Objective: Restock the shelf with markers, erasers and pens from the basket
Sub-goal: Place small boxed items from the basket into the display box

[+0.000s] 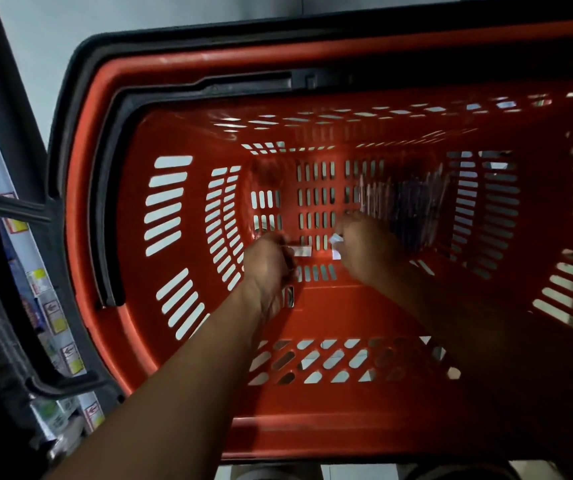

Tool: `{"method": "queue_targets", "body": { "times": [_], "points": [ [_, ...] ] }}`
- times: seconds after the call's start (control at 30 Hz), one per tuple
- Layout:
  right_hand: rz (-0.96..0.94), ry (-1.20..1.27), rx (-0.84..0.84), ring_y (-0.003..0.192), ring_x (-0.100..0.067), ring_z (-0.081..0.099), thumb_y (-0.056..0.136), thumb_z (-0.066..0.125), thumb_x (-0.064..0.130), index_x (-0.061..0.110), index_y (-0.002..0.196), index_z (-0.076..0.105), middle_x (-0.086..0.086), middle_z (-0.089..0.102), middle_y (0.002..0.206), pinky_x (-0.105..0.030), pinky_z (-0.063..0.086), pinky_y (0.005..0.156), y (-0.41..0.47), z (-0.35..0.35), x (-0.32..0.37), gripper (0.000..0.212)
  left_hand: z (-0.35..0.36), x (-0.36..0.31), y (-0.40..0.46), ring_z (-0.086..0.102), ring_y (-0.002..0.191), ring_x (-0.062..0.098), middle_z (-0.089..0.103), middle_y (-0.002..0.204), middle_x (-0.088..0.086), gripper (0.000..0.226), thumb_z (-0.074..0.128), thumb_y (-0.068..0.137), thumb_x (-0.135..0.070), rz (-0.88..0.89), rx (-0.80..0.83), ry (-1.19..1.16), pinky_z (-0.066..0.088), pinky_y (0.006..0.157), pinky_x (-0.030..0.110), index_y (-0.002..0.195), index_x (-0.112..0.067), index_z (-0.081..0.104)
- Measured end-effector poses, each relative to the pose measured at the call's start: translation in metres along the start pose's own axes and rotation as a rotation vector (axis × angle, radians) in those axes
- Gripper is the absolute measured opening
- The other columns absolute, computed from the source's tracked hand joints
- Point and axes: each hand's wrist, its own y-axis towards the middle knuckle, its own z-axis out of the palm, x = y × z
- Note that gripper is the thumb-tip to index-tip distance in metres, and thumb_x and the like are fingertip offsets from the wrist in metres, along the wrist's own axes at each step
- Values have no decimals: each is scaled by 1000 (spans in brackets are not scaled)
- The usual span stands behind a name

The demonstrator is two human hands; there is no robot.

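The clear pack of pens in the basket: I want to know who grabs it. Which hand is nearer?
Right. The right hand sits beside the pen pack; the left hand is farther left.

Both bare forearms reach forward and down, the left one from the lower left, the right one from the lower right in deep shadow. The left hand (267, 263) is seen from its back, fingers curled under. The right hand (361, 245) lies just beside it, also knuckles up, fingers bent. The two hands are close but apart. Each seems to pinch something small and pale, though blur hides the fingertips.
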Motion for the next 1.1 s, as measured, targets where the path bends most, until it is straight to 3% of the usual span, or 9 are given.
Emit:
{"method": "queue_targets", "body": {
  "times": [0.13,0.27,0.37,0.5,0.6,0.7,0.83,1.0,1.1],
  "points": [
    [165,730,133,77,-8,70,86,83,18,19,98,70,7,71,86,-26,58,67,-14,-20,23,17,4,0,6,54,48,12,59,57,-3,29,44,105,-22,2,3,54,44,52,28,85,-14,62],
    [144,936,293,74,-18,75,87,79,5,18,101,70,-1,74,88,-37,65,67,-29,-36,51,22,-2,2,-3,74,69,17,78,86,10,40,37,109,-38,8,174,21,56,54,25,101,-12,67],
    [166,955,290,69,-21,74,92,68,-7,16,102,68,-4,72,89,-38,64,62,-29,-36,58,25,0,3,-2,69,61,14,75,72,7,35,40,109,-25,102,116,223,55,50,25,95,-12,69],
    [84,481,93,86,-13,70,93,66,-2,14,106,72,0,72,100,-29,59,73,-18,-32,35,21,1,8,3,68,48,7,73,62,-5,29,47,105,-27,83,-8,172,51,45,21,98,-13,72],
    [1,47,200,95,-18,67,91,70,4,16,114,71,-4,70,109,-35,60,84,-11,-24,13,26,-1,12,6,78,68,13,81,84,0,34,47,106,-35,81,17,141,59,60,29,108,-17,75],
    [-53,-208,334,87,-18,65,94,67,13,15,106,69,-5,68,101,-33,59,80,-10,-20,12,13,2,12,10,65,47,1,71,60,-11,30,45,108,-30,93,2,151,48,42,18,105,-17,72],
    [-64,-318,373,87,-20,67,94,64,9,16,105,69,-5,66,101,-38,61,78,-4,-20,18,14,6,12,13,57,38,-2,62,47,-14,26,44,108,-27,64,-24,207,41,36,16,100,-18,67],
    [-65,-313,380,93,-25,71,96,57,4,14,104,74,-7,71,105,-42,62,81,-1,-27,17,22,3,14,17,60,44,-2,64,53,-16,21,51,105,-33,88,-13,194,45,54,25,98,-23,68],
    [-84,-328,385,106,-29,70,99,50,5,14,118,71,-9,69,120,-43,59,89,-5,-28,12,30,5,11,18,60,48,3,64,58,-10,21,52,104,-32,40,-52,187,45,48,23,102,-20,69]
  ]
}}
